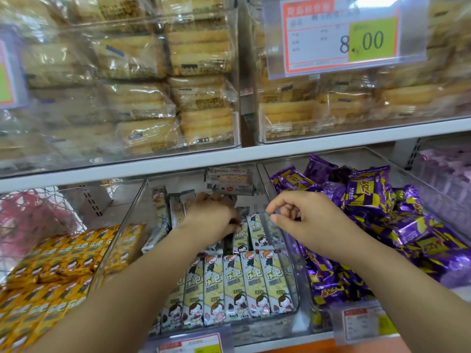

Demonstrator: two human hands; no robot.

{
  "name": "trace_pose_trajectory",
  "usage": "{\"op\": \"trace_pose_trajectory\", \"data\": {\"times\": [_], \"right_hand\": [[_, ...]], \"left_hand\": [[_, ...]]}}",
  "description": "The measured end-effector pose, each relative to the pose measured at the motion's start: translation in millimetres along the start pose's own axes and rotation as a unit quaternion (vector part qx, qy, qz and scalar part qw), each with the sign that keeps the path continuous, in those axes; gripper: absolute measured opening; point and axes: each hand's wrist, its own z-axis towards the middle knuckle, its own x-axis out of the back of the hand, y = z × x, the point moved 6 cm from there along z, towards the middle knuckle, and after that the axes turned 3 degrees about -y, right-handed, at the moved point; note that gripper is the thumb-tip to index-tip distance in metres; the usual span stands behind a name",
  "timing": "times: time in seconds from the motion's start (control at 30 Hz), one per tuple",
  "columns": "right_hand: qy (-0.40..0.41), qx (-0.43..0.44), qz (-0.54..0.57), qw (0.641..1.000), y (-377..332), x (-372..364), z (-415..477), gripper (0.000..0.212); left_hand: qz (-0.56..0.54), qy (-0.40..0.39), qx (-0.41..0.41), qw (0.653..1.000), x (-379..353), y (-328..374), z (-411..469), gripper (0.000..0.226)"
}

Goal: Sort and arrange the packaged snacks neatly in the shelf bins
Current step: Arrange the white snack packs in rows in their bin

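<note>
Closest to the lens, a front row of cream-and-white cartoon-printed snack packs [244,284] stands upright, side by side, in the middle clear plastic bin [127,220] under the white shelf board [331,138]. Behind that row the left hand [211,217] reaches down into the bin, fingers curled over the top end of a second-row pack (the knuckles partly hide the grip). The right hand [303,220] hovers above the bin's right wall, fingers loosely curled, thumb and forefinger near each other with nothing visible between them. Orange foil packs [51,271] fill the bin to the left. Purple-and-yellow foil packs [369,200] are heaped in the bin to the right. Above the board, clear-wrapped golden pastries [198,57] are stacked beside a red-bordered price tag [341,36] reading 8.00.
</note>
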Motion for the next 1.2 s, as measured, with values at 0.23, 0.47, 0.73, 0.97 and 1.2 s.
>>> {"op": "trace_pose_trajectory", "data": {"times": [0.23,0.47,0.73,0.97,1.2], "right_hand": [[0.002,0.007,-0.013,1.000,0.8,-0.9,0.9,0.010],[0.004,0.016,-0.035,0.999,-1.7,-1.7,1.1,0.014],[-0.005,0.018,-0.049,0.999,-4.7,-0.9,-1.2,0.015],[-0.008,0.019,-0.054,0.998,-5.6,-0.4,-0.8,0.019],[-0.007,0.015,-0.068,0.998,-7.1,-1.0,-0.9,0.020]], "left_hand": [[-0.045,-0.025,0.059,0.997,6.6,-40.2,-27.1,0.063],[-0.030,-0.069,0.067,0.995,0.2,-38.3,-36.0,0.069],[0.101,-0.092,0.015,0.991,8.6,-19.1,-23.2,0.072],[-0.076,0.189,0.035,0.978,44.7,-41.0,-38.8,0.038],[-0.284,0.082,0.067,0.953,26.0,-28.5,-36.6,0.058]]}}
